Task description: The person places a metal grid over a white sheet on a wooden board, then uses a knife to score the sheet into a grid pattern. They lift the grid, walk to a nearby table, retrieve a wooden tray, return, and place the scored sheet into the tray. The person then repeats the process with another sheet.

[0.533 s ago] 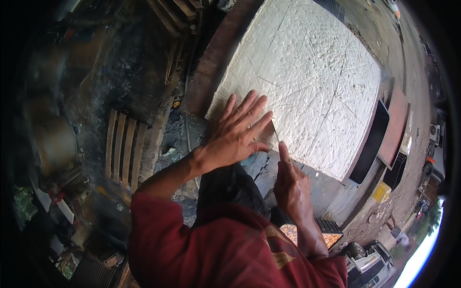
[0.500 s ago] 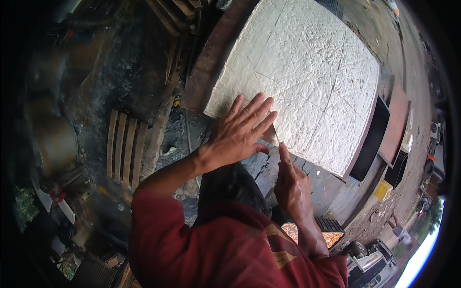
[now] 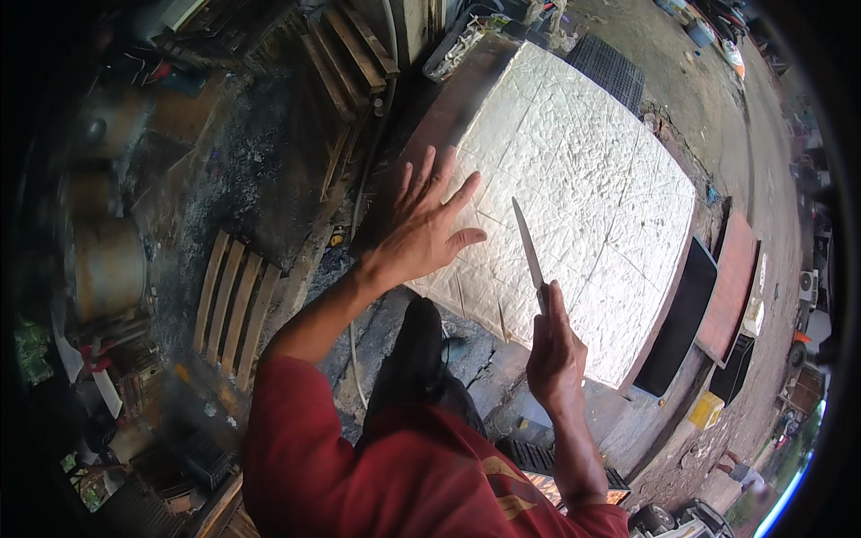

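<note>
While the right hand [image 3: 558,350] is closed round the knife [image 3: 529,242], its blade slanting over the white slab [image 3: 592,197] on the worktop [image 3: 447,117], the left hand [image 3: 417,233] is spread, fingers apart, at the slab's left edge; whether it presses, I cannot tell. Clean cutting calls for a flat, well-pinned slab, left fingers clear of the blade's line, and steady, straight strokes.

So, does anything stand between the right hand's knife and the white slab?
Nothing visible does: the knife in the right hand shows directly over the slab. The left hand is apart, left of it. Whether knife and slab touch, I cannot tell.
</note>
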Tool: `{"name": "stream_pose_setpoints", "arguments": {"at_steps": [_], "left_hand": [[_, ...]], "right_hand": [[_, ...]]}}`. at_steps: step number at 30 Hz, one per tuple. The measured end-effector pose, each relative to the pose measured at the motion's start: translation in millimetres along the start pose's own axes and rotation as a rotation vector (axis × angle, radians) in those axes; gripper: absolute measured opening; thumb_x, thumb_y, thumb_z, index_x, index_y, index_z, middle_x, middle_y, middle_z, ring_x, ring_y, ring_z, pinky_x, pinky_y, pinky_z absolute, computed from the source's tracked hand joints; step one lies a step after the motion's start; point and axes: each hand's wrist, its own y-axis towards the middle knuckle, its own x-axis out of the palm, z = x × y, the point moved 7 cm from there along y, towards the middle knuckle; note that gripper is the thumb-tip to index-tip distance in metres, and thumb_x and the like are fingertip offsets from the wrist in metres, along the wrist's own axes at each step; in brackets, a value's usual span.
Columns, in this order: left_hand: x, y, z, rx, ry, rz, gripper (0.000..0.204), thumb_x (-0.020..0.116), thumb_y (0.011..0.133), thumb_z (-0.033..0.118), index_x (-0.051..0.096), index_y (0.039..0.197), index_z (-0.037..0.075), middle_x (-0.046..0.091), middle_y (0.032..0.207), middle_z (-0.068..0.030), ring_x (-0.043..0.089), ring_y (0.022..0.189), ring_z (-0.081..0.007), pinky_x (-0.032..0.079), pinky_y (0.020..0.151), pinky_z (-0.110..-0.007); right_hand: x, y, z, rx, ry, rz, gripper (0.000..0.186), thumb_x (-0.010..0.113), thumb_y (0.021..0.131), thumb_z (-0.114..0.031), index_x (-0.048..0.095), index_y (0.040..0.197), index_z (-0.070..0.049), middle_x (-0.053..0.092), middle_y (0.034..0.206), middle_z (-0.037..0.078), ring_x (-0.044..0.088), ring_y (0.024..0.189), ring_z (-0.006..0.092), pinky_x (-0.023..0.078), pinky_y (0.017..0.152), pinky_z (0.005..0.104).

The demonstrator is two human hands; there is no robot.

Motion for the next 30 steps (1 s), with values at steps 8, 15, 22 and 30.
{"name": "stream_pose_setpoints", "arguments": {"at_steps": [8,15,22,30], "left_hand": [[9.6,56.3,-54.6,0.020,-0.217,-0.132,0.080,0.068,0.096,0.049,0.042,0.157,0.004,0.031,0.167,-0.0209,0.015,0.159,-0.0407,0.013,0.125,-0.063],[6.7,55.8,-53.7,-0.004,-0.183,-0.171,0.078,0.065,0.098,0.049,0.042,0.156,0.003,0.030,0.168,-0.0179,0.018,0.158,-0.0402,0.015,0.124,-0.064],[9.3,21.0,-9.3,0.018,-0.033,-0.120,0.059,0.061,0.102,0.039,0.056,0.147,0.003,0.034,0.167,-0.0148,0.020,0.158,-0.0394,0.016,0.124,-0.062],[41.0,-62.5,107.8,0.082,-0.100,-0.184,0.063,0.065,0.099,0.038,0.051,0.152,0.008,0.034,0.167,-0.0134,0.024,0.157,-0.0387,0.020,0.124,-0.061]], "right_hand": [[61.8,161.1,-6.3,-0.200,-0.130,0.010,0.070,0.060,0.097,-0.004,0.035,0.161,-0.015,0.066,0.079,0.016,0.067,0.062,0.0343,0.053,0.053,0.0460],[44.5,110.3,2.8,0.045,-0.124,-0.224,0.057,0.057,0.102,-0.005,0.042,0.157,-0.011,0.072,0.095,0.024,0.071,0.074,0.0411,0.054,0.060,0.0452],[20.6,26.7,16.7,0.117,-0.063,-0.237,0.057,0.058,0.102,-0.004,0.043,0.156,-0.011,0.071,0.093,0.025,0.071,0.076,0.0433,0.053,0.062,0.0489],[-1.6,-77.5,40.6,0.104,-0.133,-0.203,0.056,0.059,0.101,-0.004,0.045,0.155,-0.012,0.068,0.083,0.025,0.069,0.069,0.0427,0.051,0.058,0.0495]]}}
